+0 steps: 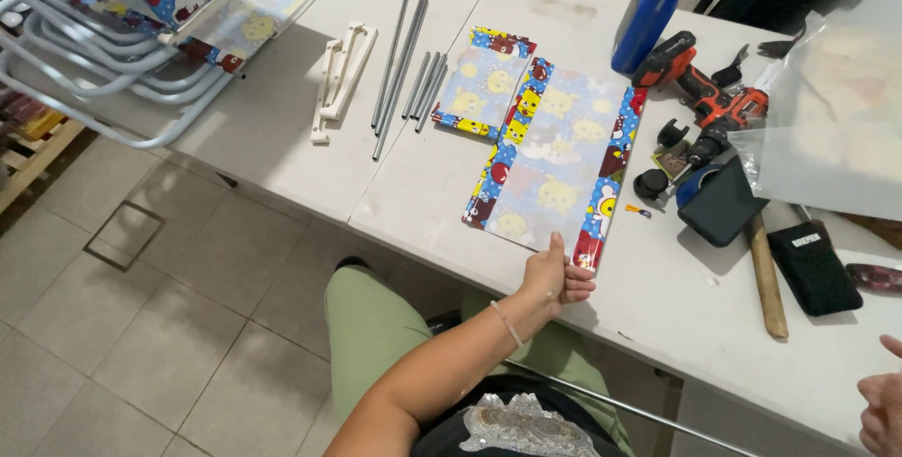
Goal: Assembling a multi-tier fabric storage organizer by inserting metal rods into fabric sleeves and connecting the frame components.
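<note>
On the white table (282, 128) we see a bundle of grey metal rods (402, 58) beside white plastic brackets (340, 77). Farther right stand a blue bottle (651, 8) and a red cordless drill (700, 91), with a wooden handle (767, 274) and a black pouch (814, 267) nearer the edge. Folded tubular chair frames (85, 44) lie at the far left corner.

Fabric panel (554, 166) on table (282, 128), rods (399, 62) left, drill (700, 100) right
</note>
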